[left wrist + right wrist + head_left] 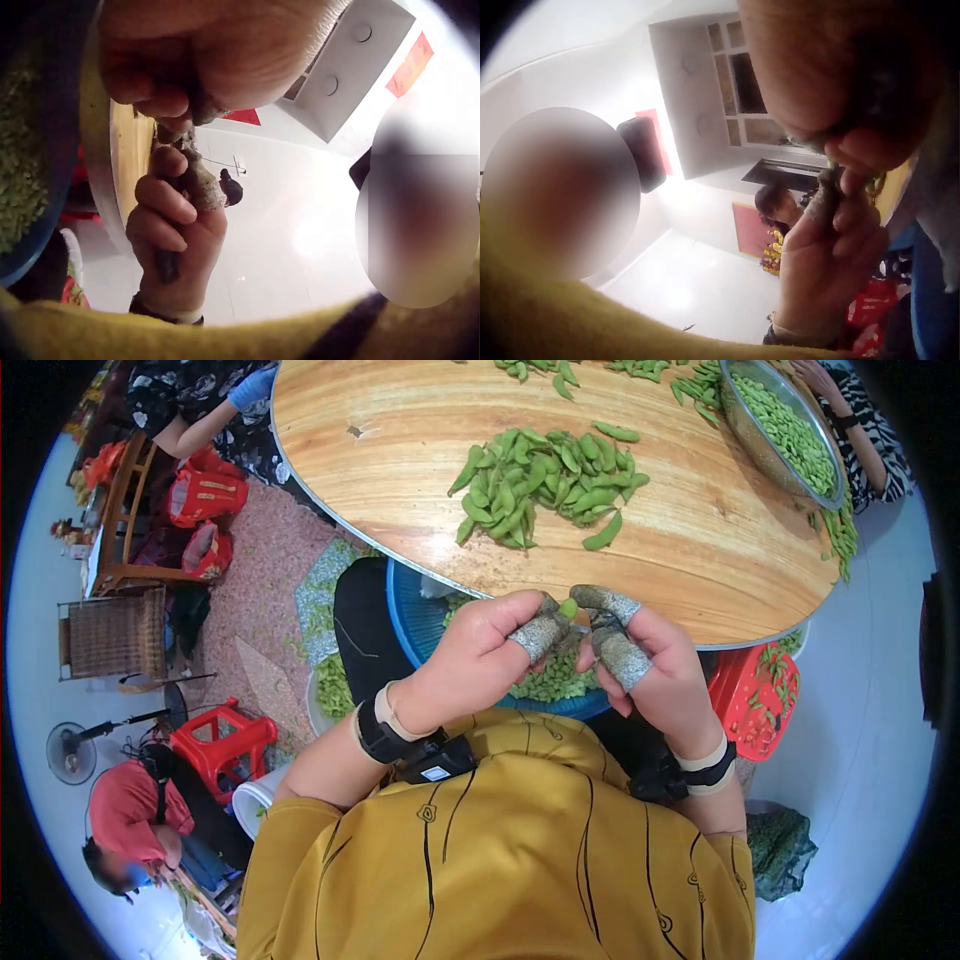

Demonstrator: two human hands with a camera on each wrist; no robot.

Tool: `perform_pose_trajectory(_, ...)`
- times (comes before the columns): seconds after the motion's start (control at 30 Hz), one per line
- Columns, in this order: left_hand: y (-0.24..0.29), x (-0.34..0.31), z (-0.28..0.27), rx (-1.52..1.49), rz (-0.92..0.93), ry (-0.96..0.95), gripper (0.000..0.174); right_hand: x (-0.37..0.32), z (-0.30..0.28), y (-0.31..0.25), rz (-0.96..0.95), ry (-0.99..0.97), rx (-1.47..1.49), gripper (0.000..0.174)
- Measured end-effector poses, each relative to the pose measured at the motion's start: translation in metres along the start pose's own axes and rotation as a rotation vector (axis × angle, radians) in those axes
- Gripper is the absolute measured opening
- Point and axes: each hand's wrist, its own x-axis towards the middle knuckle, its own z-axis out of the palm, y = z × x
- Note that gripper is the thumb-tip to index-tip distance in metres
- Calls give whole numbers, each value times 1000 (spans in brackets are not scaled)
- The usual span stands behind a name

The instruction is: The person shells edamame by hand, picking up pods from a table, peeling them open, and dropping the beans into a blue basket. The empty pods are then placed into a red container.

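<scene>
Over the near edge of the table, my two hands meet around a small green soybean pod (568,608). My left hand (478,650) pinches it between thumb and fingers. Grey, stained tape (541,632) wraps those fingertips. From the other side my right hand (665,672), also taped, has its thumb and curled fingers at the pod. Fingers hide most of the pod in both wrist views. Below the hands is a blue basin (403,615) with shelled green soybeans (555,682). A heap of whole pods (520,485) lies on the table beyond.
The wooden table (390,470) curves in front of me. A metal bowl (828,495) of shelled beans stands at its right. A red tray (735,735) is below right, a red stool (225,745) at left. Other people are around, one wearing a blue glove (252,388).
</scene>
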Motion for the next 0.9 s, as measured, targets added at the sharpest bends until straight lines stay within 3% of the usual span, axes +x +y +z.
perform_pose_trajectory(0.03, -3, 0, 0, 1, -3, 1, 14, 0, -1, 1, -13, -32, -22, 29)
perform_pose_trajectory(0.1, -9, 2, 2, 185, 219, 25, 13, 2, -6, 7, -6, -64, -54, 30)
perform_pose_trajectory(0.13, -11, 2, 2, 185, 217, 25, 13, 3, -7, 9, -3, -95, -91, 30)
perform_pose_trajectory(0.2, -13, 4, 1, 522, 452, 115, 13, 4, -5, 8, 12, -92, -74, 30)
perform_pose_trajectory(0.33, -7, 2, 0, 446, 431, 47, 12, 5, -5, 11, 27, -111, 43, 31)
perform_pose_trajectory(0.4, -3, -1, -1, -95, -13, -80, 12, 4, -4, 9, 27, -110, 55, 30)
perform_pose_trajectory(0.5, -6, 0, 1, -261, -47, -54, 12, 2, -2, 3, 30, -109, 61, 30)
perform_pose_trajectory(0.63, -6, 1, 4, 73, 111, 46, 12, 1, -2, 7, 23, -88, 31, 27)
perform_pose_trajectory(0.7, -14, 6, 2, 601, 504, 206, 11, 4, -5, 14, 17, -92, 12, 25)
perform_pose_trajectory(0.83, -14, 6, 3, 752, 548, 189, 11, 7, -3, 14, -1, -90, 72, 22)
perform_pose_trajectory(0.9, -12, 4, 8, 283, 309, 86, 13, 7, -3, 14, 1, -95, 97, 21)
